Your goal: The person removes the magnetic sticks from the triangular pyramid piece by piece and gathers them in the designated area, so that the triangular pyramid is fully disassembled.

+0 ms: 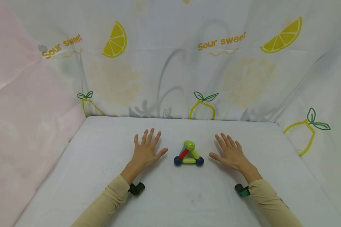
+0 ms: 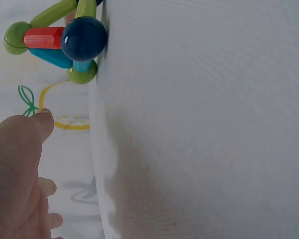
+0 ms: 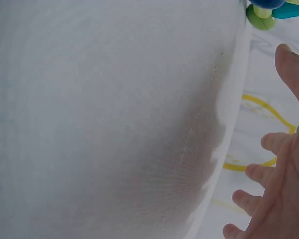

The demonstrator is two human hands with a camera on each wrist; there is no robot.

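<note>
A small pyramid-shaped model of magnetic rods and balls [image 1: 188, 160] stands on the white table, between the two hands. Two dark blue balls form its front corners, and a light green ball [image 1: 190, 145] sits at the top. A red rod [image 2: 45, 38], a blue rod and yellow-green rods link them. To the left of the model, my left hand [image 1: 145, 153] is spread palm down, thumb pointing towards it. My right hand [image 1: 231, 155] mirrors this on the right, fingers spread. Both hands are apart from the model and hold nothing.
The white table [image 1: 193, 201] ends at a straight far edge, with a lemon-print cloth [image 1: 170, 63] hanging behind it and at the sides. A dark wrist camera [image 1: 137, 189] is worn on the left wrist, another dark device [image 1: 241, 190] on the right.
</note>
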